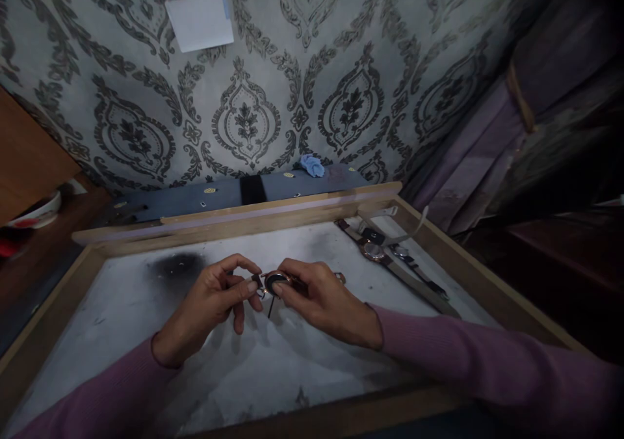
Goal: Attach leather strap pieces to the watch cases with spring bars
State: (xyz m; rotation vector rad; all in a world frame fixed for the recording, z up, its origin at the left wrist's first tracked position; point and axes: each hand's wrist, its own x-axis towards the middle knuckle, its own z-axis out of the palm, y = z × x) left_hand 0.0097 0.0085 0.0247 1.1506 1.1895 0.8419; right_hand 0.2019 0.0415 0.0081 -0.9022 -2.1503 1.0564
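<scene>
Over the middle of a wooden-framed tray (273, 400), both of my hands meet at a wristwatch (277, 281) with a round, rose-gold-edged case. My right hand (324, 299) is closed round the case, thumb on its face or back; I cannot tell which. A strap end with a buckle (340, 278) shows beyond its fingers. Between thumb and fingertips, my left hand (214, 296) pinches a short dark brown strap piece (257, 281) at the left side of the case. Just below the case a thin dark rod (271, 307) points downward; what it belongs to is hidden.
Several watches lie at the tray's right, among them a rose-gold watch (374, 250) and a dark square-faced watch (372, 235). Behind the tray's back edge, a crumpled blue cloth (312, 165) rests on a blue surface. A purple curtain (480, 146) hangs at right.
</scene>
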